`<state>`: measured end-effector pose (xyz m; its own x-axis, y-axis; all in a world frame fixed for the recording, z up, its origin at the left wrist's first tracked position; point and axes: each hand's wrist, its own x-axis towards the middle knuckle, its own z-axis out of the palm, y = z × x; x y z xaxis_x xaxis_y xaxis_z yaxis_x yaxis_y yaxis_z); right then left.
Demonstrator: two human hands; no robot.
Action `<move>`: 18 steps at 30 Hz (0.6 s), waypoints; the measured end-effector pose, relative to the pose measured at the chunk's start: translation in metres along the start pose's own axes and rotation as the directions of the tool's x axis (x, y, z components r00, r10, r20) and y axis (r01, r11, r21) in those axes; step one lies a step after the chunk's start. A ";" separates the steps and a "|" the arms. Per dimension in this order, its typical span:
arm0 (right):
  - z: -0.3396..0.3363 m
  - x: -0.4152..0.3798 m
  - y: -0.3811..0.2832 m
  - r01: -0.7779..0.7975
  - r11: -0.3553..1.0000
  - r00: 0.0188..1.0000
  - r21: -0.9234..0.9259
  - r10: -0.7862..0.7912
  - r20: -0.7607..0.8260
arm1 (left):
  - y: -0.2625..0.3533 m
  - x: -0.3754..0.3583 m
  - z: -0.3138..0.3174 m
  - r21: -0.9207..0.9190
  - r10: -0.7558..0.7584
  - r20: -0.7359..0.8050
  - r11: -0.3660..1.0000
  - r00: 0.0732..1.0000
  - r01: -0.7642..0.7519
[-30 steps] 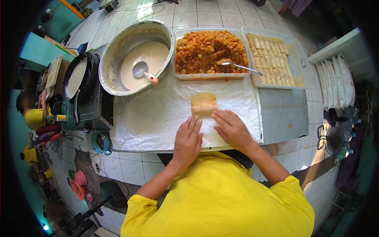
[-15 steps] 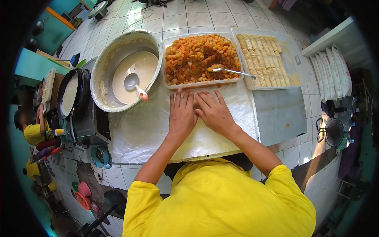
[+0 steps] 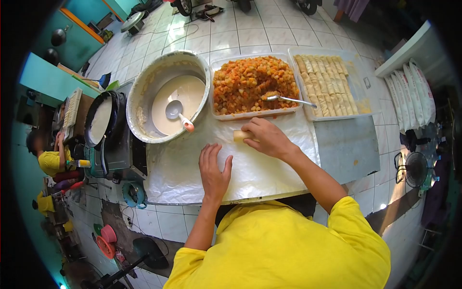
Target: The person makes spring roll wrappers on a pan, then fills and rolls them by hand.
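Note:
My right hand (image 3: 264, 138) grips a pale spring roll (image 3: 239, 136) by one end, just in front of the tub of filling. My left hand (image 3: 214, 168) lies on the white plastic-covered board (image 3: 179, 179), fingers stretched out and holding nothing. Behind my hands stands a clear tub (image 3: 231, 117) heaped with diced orange filling (image 3: 250, 84), a metal spoon (image 3: 291, 100) stuck in it. To its right, a clear tray (image 3: 364, 89) holds rows of finished rolls (image 3: 325, 79).
A large pot (image 3: 139, 111) of batter with a ladle (image 3: 174, 110) stands left of the filling. Further left, a pan (image 3: 100, 118) sits on a stove (image 3: 130, 159). White sacks (image 3: 409, 94) and a fan (image 3: 415, 168) are at right. Another person (image 3: 52, 161) sits far left.
My hands have parted. The right one has lifted the roll that both hands covered, and the left one has drawn back toward me. The whole view has shifted slightly.

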<state>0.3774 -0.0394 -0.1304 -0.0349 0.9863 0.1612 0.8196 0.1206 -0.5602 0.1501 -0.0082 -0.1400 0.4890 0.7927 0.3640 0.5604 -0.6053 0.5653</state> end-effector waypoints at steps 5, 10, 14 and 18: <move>-0.026 -0.024 -0.003 -0.377 0.429 0.921 0.821 0.266 0.284 | 0.011 -0.017 -0.003 -0.291 -0.203 0.055 0.933 0.978 0.210; -0.031 -0.062 -0.020 -0.287 0.249 0.944 0.925 0.237 0.229 | 0.061 0.001 0.016 -0.813 -0.287 0.360 0.371 0.888 0.449; -0.034 -0.091 -0.023 -0.274 0.234 0.933 0.933 0.301 0.198 | 0.080 0.012 0.030 -0.788 -0.272 0.482 0.280 0.833 0.548; -0.048 -0.109 -0.014 -0.235 0.211 0.932 0.949 0.325 0.158 | 0.099 0.015 0.034 -0.730 -0.200 0.548 0.359 0.812 0.581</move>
<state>0.3968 -0.1538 -0.1014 0.1428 0.9767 -0.1603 -0.3618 -0.0992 -0.9270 0.2355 -0.0586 -0.1042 0.6516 0.7249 -0.2234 -0.0025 0.2965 0.9550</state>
